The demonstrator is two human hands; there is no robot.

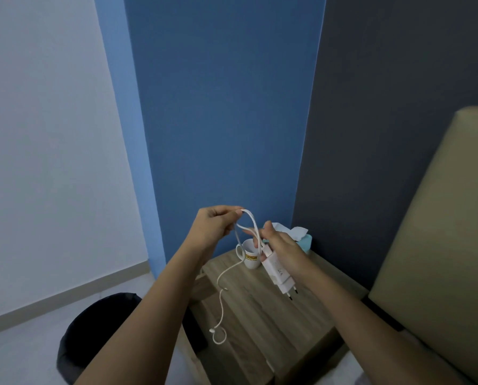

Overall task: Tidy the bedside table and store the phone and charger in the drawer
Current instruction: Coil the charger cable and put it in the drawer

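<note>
Both hands up over the bedside table, working the charger cable.

Right hand is closed around the white charger, plug pins pointing down and toward the camera. Left hand pinches a loop of the white cable between thumb and fingertips; the rest hangs down, free end curling just above the tabletop. White mug and a tissue box sit at the back of the table, behind the hands. Black bin on the floor left of the table. Phone and drawer not visible.
</note>
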